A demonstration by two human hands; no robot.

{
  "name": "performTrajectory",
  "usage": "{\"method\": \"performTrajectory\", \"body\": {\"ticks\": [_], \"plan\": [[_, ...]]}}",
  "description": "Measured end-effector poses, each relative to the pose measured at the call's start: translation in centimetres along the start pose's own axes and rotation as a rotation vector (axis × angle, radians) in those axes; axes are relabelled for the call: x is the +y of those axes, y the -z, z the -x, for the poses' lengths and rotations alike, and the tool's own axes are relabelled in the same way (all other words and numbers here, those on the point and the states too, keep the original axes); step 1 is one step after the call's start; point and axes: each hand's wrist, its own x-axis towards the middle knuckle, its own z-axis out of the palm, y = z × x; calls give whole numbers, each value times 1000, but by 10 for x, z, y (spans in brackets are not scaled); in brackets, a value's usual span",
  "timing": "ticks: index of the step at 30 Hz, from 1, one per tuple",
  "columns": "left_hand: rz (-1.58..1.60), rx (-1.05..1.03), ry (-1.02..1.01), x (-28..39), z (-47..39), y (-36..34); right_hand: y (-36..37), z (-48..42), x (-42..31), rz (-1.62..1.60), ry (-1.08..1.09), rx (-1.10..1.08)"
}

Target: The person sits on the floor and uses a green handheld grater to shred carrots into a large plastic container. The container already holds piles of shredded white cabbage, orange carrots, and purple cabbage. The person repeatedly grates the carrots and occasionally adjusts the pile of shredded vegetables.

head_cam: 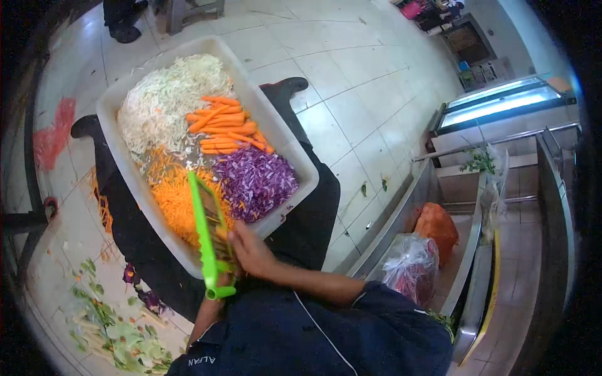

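Note:
A white plastic tub rests across the lap. It holds shredded white cabbage, whole peeled carrots, shredded purple cabbage and shredded carrot. A green-framed grater stands tilted over the tub's near end, above the shredded carrot. My left hand is at the grater's lower end, mostly hidden behind its handle. Against the grater's far face is my right hand, with a bit of orange carrot at its fingertips.
Vegetable trimmings lie on the tiled floor at lower left, with carrot shreds above them. A metal rack at right holds an orange mesh sack and a clear plastic bag. A person's shoe shows at top left.

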Motion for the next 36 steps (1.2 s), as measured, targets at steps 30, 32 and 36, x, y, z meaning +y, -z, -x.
{"method": "performTrajectory", "body": {"ticks": [30,32,36], "plan": [[609,-458,257,65,-15,28,3,-28,-6,171,-17,66],[471,-471,117,86,-22,27,-2,-8,-12,229,159,3],[522,-435,246,59,-14,15,7,-31,-19,149,-84,-50]]}}
